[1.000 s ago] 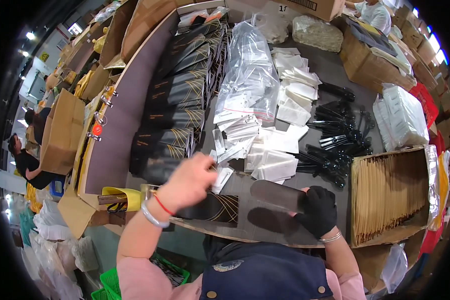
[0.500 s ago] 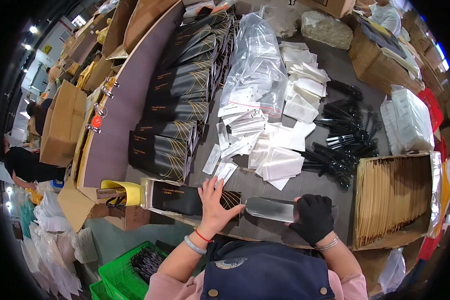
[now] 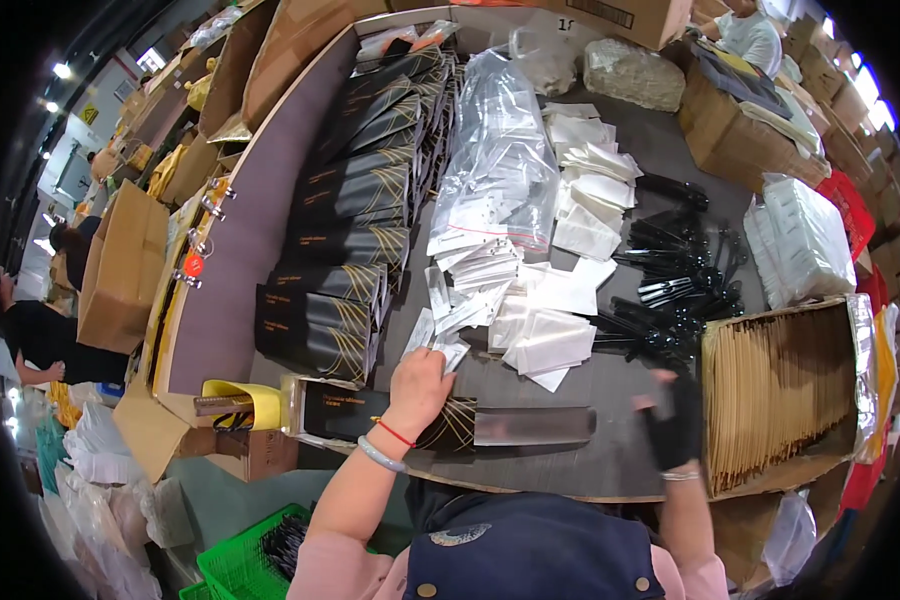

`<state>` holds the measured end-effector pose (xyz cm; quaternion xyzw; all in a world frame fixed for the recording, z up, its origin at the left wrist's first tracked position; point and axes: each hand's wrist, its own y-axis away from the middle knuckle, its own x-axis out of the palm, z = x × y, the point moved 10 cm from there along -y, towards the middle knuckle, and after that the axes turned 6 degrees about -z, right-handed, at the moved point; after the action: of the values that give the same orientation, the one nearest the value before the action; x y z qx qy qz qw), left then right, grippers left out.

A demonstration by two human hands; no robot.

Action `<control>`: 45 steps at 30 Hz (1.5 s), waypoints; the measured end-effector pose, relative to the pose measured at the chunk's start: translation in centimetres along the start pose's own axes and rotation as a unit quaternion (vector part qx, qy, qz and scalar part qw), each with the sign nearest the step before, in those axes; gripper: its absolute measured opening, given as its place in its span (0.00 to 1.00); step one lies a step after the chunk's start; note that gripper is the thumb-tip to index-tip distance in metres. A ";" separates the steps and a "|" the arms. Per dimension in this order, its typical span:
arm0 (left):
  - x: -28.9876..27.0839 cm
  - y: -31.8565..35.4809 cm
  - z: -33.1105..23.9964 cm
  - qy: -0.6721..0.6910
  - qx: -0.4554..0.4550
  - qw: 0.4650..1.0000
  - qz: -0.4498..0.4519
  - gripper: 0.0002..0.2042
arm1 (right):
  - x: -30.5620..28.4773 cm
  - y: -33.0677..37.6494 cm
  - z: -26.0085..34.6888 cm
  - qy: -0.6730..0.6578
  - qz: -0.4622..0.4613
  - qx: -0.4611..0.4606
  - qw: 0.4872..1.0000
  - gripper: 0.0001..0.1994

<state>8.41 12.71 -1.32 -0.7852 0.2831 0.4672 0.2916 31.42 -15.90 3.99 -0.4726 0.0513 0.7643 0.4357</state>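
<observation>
Now the right hand (image 3: 673,425) has swung toward the black tools (image 3: 670,290).

Long box (image 3: 410,420) at table edge: black, thin gold curved lines at one end; its pulled-out tray (image 3: 535,425) dull silver-grey.
Stacked boxes (image 3: 355,215): same black with gold line pattern.
Small packets (image 3: 545,335): white, some clear.
Big bag (image 3: 500,150): clear plastic, white contents.
Tools (image 3: 670,290): black.
Envelopes (image 3: 785,385): brown, in a brown carton.
Table (image 3: 230,270): grey-mauve top.
Left hand (image 3: 420,385): bare; red string and pale green bangle at wrist.
Right hand (image 3: 675,420): black glove.
Tape holder (image 3: 235,400): yellow.
Crate (image 3: 245,565): green.
Sleeves pink, apron navy.
</observation>
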 end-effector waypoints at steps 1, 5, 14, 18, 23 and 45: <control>0.0 -0.2 -0.2 -0.010 0.004 1.000 0.006 0.09 | -3.3 0.9 -5.4 -0.006 -0.096 0.048 0.994 0.19; -1.4 -1.7 -3.2 0.004 0.042 0.999 -0.033 0.03 | -15.0 7.2 -23.6 0.249 -0.199 0.258 0.912 0.20; 3.1 -2.5 -12.8 0.098 0.151 0.983 -0.046 0.15 | -14.9 6.3 -23.3 0.261 -0.076 0.350 0.896 0.19; 4.0 -2.3 -12.4 0.101 0.152 0.982 -0.055 0.19 | -16.6 8.0 -26.0 0.315 -0.128 0.300 0.892 0.20; 3.2 -2.2 -13.5 0.064 0.192 0.976 -0.080 0.17 | -12.2 3.8 -16.9 -0.005 -0.262 0.254 0.931 0.17; -0.2 8.9 -11.8 -0.020 0.237 0.965 0.111 0.28 | 0.2 -1.6 1.1 -0.114 0.145 -0.044 0.982 0.19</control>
<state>8.63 -1.77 1.79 -0.6477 0.4652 0.4321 0.4212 31.75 -14.24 4.93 -0.3888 0.0360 0.8698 0.3017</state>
